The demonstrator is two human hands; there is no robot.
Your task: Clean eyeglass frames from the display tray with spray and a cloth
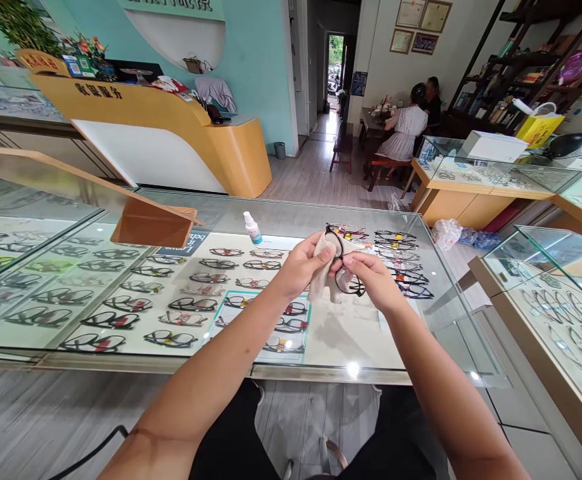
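1. Pale-blue wall [255,40] and a curved yellow counter [243,153] fill the upper left of my feed; a wooden floor [303,170] runs up to a bright doorway [335,63] at top centre.
2. Across the middle of the frame I see a glass-topped worktop [341,340], with rows of frames [193,304] showing through the glass at left and centre, and a stacked column of frames [398,261] right of centre.
3. Just right of the frame's centre, I have the glasses [351,283] up above the worktop, slanted, one lens towards the upper left and the other towards the lower right.
4. On the left hand [301,265], I read the fingers as closed, thumb on top, pinching a pale cloth [317,288] against the upper-left lens; how far it wraps round I cannot tell.
5. On the right hand [372,273], the fingers grip the glasses between the two lenses; the exact contact is too small for me to tell.
6. Left of the hands, a small white bottle [253,229] stands upright near the worktop's far edge.
7. At upper right, I see two people [409,127] seated, well apart from the hands.
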